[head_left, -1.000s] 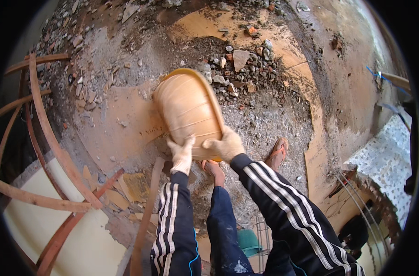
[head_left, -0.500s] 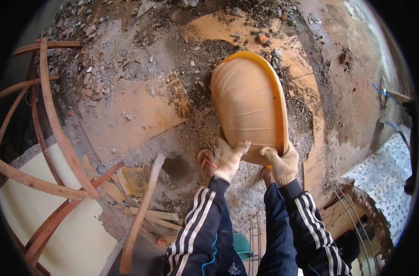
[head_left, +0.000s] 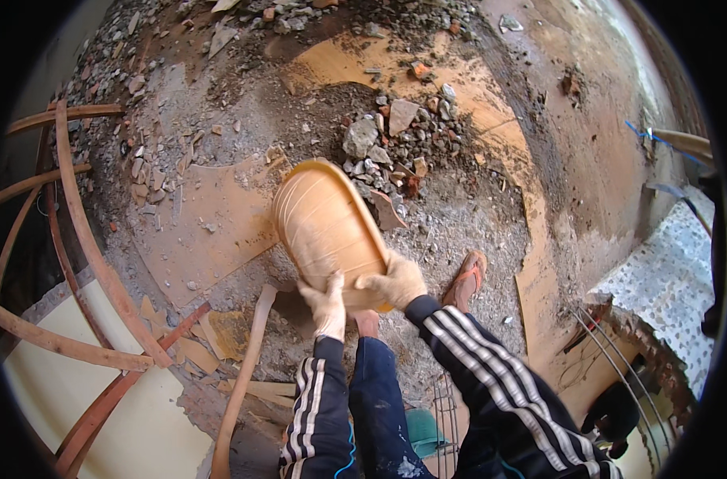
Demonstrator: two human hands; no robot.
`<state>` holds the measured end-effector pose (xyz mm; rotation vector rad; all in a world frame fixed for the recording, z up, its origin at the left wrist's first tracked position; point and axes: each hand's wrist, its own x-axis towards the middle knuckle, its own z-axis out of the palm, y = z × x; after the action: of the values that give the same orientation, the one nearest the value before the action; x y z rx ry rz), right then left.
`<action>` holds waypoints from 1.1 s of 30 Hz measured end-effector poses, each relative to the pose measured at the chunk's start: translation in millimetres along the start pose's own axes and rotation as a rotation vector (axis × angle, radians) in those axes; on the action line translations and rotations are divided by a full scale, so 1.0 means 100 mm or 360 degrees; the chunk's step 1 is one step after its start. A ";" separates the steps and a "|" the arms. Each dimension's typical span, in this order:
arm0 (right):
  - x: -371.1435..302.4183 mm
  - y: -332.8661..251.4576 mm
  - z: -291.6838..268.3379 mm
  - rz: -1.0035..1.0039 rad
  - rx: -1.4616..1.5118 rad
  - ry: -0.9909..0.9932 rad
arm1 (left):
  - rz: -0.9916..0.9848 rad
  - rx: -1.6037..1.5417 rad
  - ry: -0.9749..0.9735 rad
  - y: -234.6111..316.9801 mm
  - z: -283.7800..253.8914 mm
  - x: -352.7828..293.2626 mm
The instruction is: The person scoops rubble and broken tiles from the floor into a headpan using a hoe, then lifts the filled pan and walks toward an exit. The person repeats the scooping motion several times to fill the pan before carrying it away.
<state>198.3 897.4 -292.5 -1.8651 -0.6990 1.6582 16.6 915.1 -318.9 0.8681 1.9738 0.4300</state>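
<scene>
A yellow plastic basin, oval and covered in dust and scratches, is held in front of me at a tilt, its long side running away from me. My left hand, in a pale knitted work glove, grips its near end with the thumb on the scratched face. Gloved the same way, my right hand clasps the near right rim. Beyond the basin lies a heap of broken concrete and stone rubble on the dirty ground.
Curved wooden strips criss-cross at the left over a cream panel. A long wooden handle lies by my left arm. Thin boards cover part of the ground. At right are a broken speckled slab and bent metal rods.
Both hands have brought the basin left and nearer to me. The rubble heap behind it has come into view. My right foot now shows to the right of the basin.
</scene>
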 end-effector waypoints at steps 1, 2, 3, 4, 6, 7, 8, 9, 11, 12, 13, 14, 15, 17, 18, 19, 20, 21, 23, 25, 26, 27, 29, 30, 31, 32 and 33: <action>-0.01 0.06 -0.19 -0.0046 0.0023 0.0062 | 0.0087 -0.0044 -0.0111 -0.02 0.18 -0.06; -0.05 0.09 -0.40 -0.0139 0.0078 0.0096 | 0.0133 -0.0127 -0.0204 -0.01 0.34 -0.15; -0.10 0.09 -0.61 -0.0153 -0.0213 0.0267 | 0.0111 -0.0070 -0.0301 0.05 0.56 -0.17; -0.20 0.06 -0.76 0.0035 0.0045 0.0377 | 0.0137 -0.0263 -0.0477 0.15 0.77 -0.20; -0.39 -0.03 -1.21 0.0052 -0.0120 0.0564 | 0.0205 -0.0425 -0.0660 0.29 1.13 -0.36; -0.42 -0.09 -1.36 0.0040 -0.0361 0.0566 | 0.0099 -0.0475 -0.0643 0.33 1.24 -0.49; -0.46 -0.14 -1.46 -0.0026 -0.0523 0.0574 | -0.0054 -0.0513 -0.0665 0.35 1.30 -0.59; -0.50 -0.18 -1.48 -0.0043 -0.0713 0.0604 | -0.0053 -0.0529 -0.0739 0.37 1.33 -0.59; -0.58 -0.23 -1.45 -0.0027 -0.0535 0.0604 | 0.0090 -0.0548 -0.0781 0.29 1.26 -0.64; -0.61 -0.24 -1.40 0.0034 -0.0461 0.0584 | 0.0226 -0.0502 -0.0858 0.22 1.14 -0.64; -0.65 -0.23 -1.31 0.0049 -0.0545 0.0517 | 0.0320 -0.0531 -0.0862 0.14 1.02 -0.62; -0.69 -0.23 -1.24 -0.0080 -0.0676 0.0395 | 0.0205 -0.0596 -0.0896 0.05 0.89 -0.58; -0.71 -0.22 -1.15 -0.0066 -0.0797 0.0201 | 0.0037 -0.0775 -0.0934 -0.03 0.73 -0.59; -0.74 -0.19 -0.97 -0.0223 -0.1021 0.0012 | -0.0121 -0.0948 -0.0939 -0.20 0.42 -0.63; -0.78 -0.16 -0.86 -0.0423 -0.1141 -0.0037 | -0.0247 -0.0892 -0.0863 -0.29 0.24 -0.69; -0.80 -0.11 -0.74 -0.0353 -0.1233 -0.0205 | -0.0278 -0.0832 -0.0828 -0.37 0.08 -0.78; -0.82 -0.06 -0.62 -0.0346 -0.1303 -0.0338 | -0.0345 -0.0712 -0.0768 -0.44 -0.08 -0.86; -0.87 0.02 -0.48 -0.0392 -0.1408 -0.0419 | -0.0572 -0.0949 -0.0673 -0.50 -0.22 -0.92; -1.01 0.25 -0.18 -0.0437 -0.1515 -0.0563 | -0.0878 -0.1342 -0.0460 -0.60 -0.46 -0.99; -1.17 0.52 0.13 -0.0563 -0.1516 -0.0582 | -0.0894 -0.1395 -0.0311 -0.68 -0.61 -1.05; -1.23 0.67 0.26 -0.0491 -0.1512 -0.0549 | -0.0900 -0.1460 -0.0288 -0.72 -0.65 -1.05; -1.26 0.82 0.37 -0.0448 -0.1508 -0.0486 | -0.0952 -0.1520 -0.0252 -0.76 -0.67 -1.02; -1.26 1.09 0.55 -0.0275 -0.1577 -0.0493 | -0.0919 -0.1323 -0.0359 -0.85 -0.67 -0.91; -1.24 1.22 0.60 -0.0362 -0.1539 -0.0399 | -0.0880 -0.1250 -0.0399 -0.90 -0.68 -0.85; -1.22 1.32 0.64 -0.0347 -0.1549 -0.0405 | -0.0949 -0.1247 -0.0322 -0.95 -0.67 -0.80; -1.20 1.40 0.69 -0.0250 -0.1601 -0.0529 | -0.0959 -0.1061 -0.0204 -0.99 -0.68 -0.76; -1.21 1.46 0.71 -0.0237 -0.1594 -0.0504 | -0.0909 -0.0916 -0.0144 -1.03 -0.70 -0.73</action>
<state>118.3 713.0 -314.9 -2.0565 -2.0317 1.6449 -59.3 793.9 -299.9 -0.0435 1.7699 0.5617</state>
